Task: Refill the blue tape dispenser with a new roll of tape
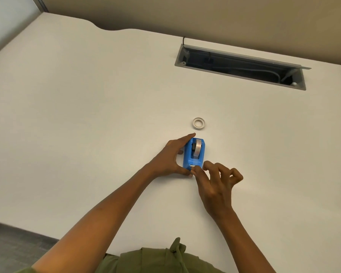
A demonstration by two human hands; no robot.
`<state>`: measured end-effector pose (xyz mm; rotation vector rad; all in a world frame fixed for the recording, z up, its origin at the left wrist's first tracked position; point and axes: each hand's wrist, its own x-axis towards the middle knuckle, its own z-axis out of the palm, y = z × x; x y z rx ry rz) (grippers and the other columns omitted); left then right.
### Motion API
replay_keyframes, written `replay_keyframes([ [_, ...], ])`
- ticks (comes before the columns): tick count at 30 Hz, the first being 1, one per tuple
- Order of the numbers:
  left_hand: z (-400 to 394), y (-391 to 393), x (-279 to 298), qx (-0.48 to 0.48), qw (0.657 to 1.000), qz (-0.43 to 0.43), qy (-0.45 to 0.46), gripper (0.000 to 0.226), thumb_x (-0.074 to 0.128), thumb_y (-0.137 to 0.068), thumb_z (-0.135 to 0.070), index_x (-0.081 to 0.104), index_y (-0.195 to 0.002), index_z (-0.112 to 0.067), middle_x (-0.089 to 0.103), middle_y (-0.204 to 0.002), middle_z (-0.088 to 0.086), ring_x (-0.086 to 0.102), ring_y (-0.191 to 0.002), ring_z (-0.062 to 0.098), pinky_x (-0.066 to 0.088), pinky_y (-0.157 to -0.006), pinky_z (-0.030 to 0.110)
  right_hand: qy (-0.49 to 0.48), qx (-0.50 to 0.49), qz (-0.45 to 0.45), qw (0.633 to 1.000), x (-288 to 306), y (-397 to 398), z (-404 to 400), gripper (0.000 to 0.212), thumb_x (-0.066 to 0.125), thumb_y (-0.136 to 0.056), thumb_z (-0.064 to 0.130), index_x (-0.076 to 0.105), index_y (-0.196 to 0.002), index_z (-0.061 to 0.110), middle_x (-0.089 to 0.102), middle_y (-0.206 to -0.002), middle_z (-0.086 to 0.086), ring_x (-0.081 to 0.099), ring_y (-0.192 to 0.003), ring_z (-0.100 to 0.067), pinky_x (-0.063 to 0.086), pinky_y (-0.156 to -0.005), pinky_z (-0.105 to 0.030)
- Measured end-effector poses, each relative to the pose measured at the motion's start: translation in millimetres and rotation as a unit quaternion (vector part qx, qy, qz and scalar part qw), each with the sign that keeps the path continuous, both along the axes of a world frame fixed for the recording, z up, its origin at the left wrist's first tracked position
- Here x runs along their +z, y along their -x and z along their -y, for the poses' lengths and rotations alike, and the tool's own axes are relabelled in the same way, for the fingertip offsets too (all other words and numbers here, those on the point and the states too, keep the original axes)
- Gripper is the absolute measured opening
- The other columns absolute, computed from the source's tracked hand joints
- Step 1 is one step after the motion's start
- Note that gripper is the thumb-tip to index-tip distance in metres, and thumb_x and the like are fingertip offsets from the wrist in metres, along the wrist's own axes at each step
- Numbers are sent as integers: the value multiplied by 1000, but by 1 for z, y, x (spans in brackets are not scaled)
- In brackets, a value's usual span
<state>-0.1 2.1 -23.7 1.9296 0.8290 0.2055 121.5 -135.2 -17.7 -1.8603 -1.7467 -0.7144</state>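
Note:
The blue tape dispenser (193,154) stands on the white desk (87,115) at the centre, with a roll of tape (197,148) seated upright in it. My left hand (170,157) grips the dispenser from its left side, thumb at the near end and fingers along the far end. My right hand (215,179) pinches its thumb and forefinger at the cutter end nearest me, apparently on the tape's end. A flat white ring, an empty tape core (198,123), lies on the desk just beyond the dispenser.
An open grey cable tray (240,66) with wires inside is sunk into the desk at the back right. A beige partition wall runs behind the desk. The desk's near edge and grey floor show at the lower left.

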Motion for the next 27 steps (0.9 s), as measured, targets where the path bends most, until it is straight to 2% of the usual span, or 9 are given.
replay_keyframes([
  [2,0,0,1,1,1000,-3,1,105,84,-56,-40,8,-121,-72,18,-116,-55,33,-109,-16,30,-78,-8,-5,-1,9,1000,-2,-1,1,14,70,-80,6,73,-83,19,46,-104,1,45,-93,-19,21,-73,-38],
  [7,0,-2,1,6,1000,-1,-1,104,85,-57,-38,10,-123,-69,23,-123,-44,35,-113,-3,30,-81,-7,24,4,-28,999,-13,-1,10,15,73,-74,7,73,-87,15,47,-109,-3,46,-95,-22,23,-75,-39],
  [11,0,-1,1,3,1000,-5,8,107,86,-54,-39,11,-126,-67,21,-122,-48,35,-112,-11,29,-81,-8,55,-15,-127,990,-11,-1,15,12,78,-73,13,73,-84,12,63,-102,-10,47,-93,-24,27,-75,-38],
  [14,0,0,-1,6,1000,-10,20,109,87,-54,-38,8,-121,-72,19,-118,-51,34,-111,-16,30,-78,-8,89,-38,-210,973,-10,-3,23,13,79,-71,14,73,-81,10,67,-95,-15,51,-89,-26,27,-75,-31],
  [18,0,0,-1,6,999,-16,27,112,86,-52,-41,5,-124,-70,26,-125,-41,40,-111,-5,34,-79,-3,139,-39,-349,926,-3,-13,28,19,76,-74,10,73,-93,10,62,-100,-12,58,-85,-29,36,-76,-19],
  [20,3,0,1,10,999,-25,30,117,86,-52,-43,6,-136,-55,31,-137,-22,40,-114,1,35,-88,10,154,-22,-414,897,4,-18,26,31,73,-78,10,68,-109,10,60,-103,-7,60,-88,-22,45,-78,-18],
  [22,5,1,2,15,999,-33,30,119,86,-54,-41,7,-142,-42,30,-145,-12,41,-115,5,35,-92,20,166,-15,-467,868,11,-23,20,43,73,-79,12,60,-121,12,60,-107,0,60,-89,-12,44,-77,-7],
  [25,5,3,4,11,998,-58,13,114,85,-59,-35,9,-144,-34,26,-151,-9,36,-124,7,30,-98,21,178,-14,-515,838,15,-30,10,51,74,-78,14,55,-125,16,59,-112,5,58,-90,-6,42,-74,0],
  [27,5,6,13,-5,996,-83,-31,110,82,-63,-31,9,-145,-29,18,-154,-9,26,-135,10,22,-103,20,180,-18,-533,826,22,-32,8,51,74,-78,15,55,-125,19,59,-115,7,58,-92,-7,42,-74,-1],
])
